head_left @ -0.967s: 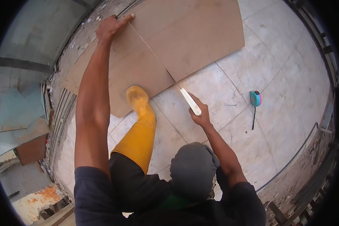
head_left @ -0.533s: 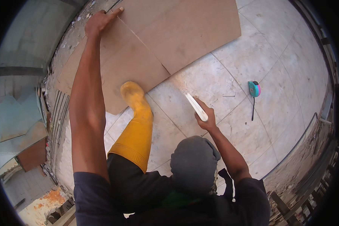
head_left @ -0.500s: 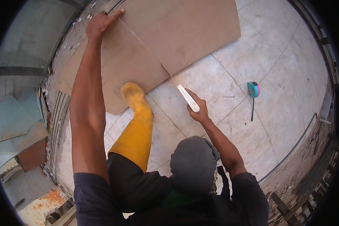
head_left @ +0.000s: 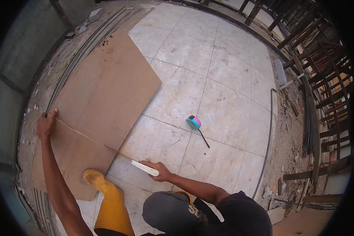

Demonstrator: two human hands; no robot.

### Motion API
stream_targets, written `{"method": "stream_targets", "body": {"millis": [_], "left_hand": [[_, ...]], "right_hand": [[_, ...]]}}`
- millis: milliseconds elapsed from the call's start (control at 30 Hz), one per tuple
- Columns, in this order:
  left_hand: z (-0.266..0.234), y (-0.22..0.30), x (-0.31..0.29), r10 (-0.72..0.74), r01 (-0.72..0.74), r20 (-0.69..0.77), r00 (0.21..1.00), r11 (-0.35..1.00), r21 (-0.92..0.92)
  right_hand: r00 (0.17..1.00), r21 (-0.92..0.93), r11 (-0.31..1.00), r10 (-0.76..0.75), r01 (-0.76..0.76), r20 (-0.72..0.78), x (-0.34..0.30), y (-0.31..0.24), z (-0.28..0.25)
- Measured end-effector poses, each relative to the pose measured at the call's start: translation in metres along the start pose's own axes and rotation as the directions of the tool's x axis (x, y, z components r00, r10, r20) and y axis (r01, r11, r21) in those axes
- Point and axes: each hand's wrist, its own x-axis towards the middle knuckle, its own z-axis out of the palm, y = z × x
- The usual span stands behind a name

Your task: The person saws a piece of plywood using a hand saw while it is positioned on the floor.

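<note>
A large brown board [head_left: 102,94] lies on the tiled floor, with a thin cut line running across it. My left hand [head_left: 46,125] rests on its left edge at the far end of that line, fingers stretched out. At the line's near end my right hand [head_left: 159,171] is closed round the white handle of a hand saw [head_left: 144,168]. Only a little of the saw's thin blade shows, edge-on, reaching to the board's right edge. One yellow rubber boot [head_left: 95,180] stands on the board between my arms.
A teal and pink tape measure [head_left: 193,122] with a black strap lies on the tiles, near a thin nail-like piece [head_left: 176,141]. Long rods [head_left: 80,55] run along the left wall. Rubble, a dark hose or pipe [head_left: 270,133] and a timber framework [head_left: 330,94] border the right.
The view has swung, so the board and both hands appear lower and farther left. My left hand stays on the board's edge; my right hand still holds the saw at the cut line.
</note>
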Motion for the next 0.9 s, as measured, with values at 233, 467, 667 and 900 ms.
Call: {"method": "stream_targets", "body": {"millis": [233,467,667,900], "left_hand": [[-0.008,-0.028,0.003,-0.009,0.008,-0.018,1.0,0.999,-0.034],[-0.011,0.003,-0.002,0.018,-0.019,-0.02,1.0,1.0,-0.02],[-0.007,-0.021,0.0,0.003,-0.006,-0.029,1.0,0.997,-0.078],[-0.005,-0.022,0.003,-0.04,0.04,0.028,0.999,0.999,-0.008]], "right_hand": [[0.974,-0.036,0.988,0.153,-0.149,0.167,-0.022,-0.021,-0.021],[0.994,-0.118,0.988,0.102,-0.097,0.035,-0.041,-0.03,-0.026],[0.99,-0.021,0.993,0.118,-0.116,0.079,0.049,0.0,0.035],[0.969,-0.134,0.973,0.207,-0.189,0.138,-0.106,-0.048,-0.076]]}}
